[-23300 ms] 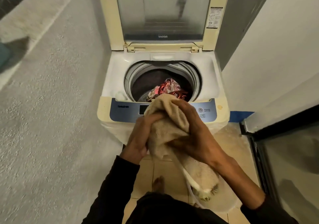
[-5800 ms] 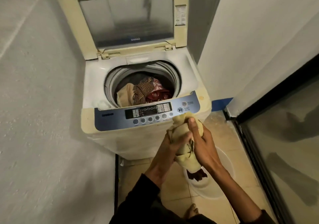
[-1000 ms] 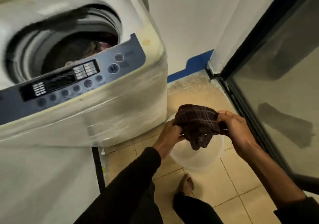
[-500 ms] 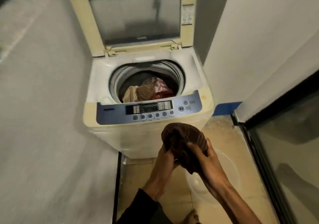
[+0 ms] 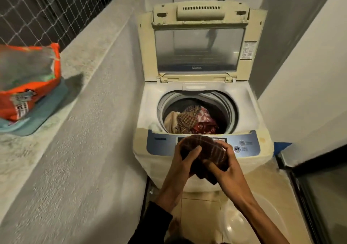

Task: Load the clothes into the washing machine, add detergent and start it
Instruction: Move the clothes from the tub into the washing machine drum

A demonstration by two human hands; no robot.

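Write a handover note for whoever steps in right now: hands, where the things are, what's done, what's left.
Hands: left hand and right hand together grip a bunched dark brown checked cloth, held in front of the control panel, not yet over the drum.
Washing machine: lid up; clothes in the drum already.
Orange bag, possibly detergent (label blurred), sits on the ledge to the left.
White basin on the floor; contents hidden by the arms.
Done: several clothes loaded.
Left: drop this cloth in, check the basin, add detergent, close lid, start.
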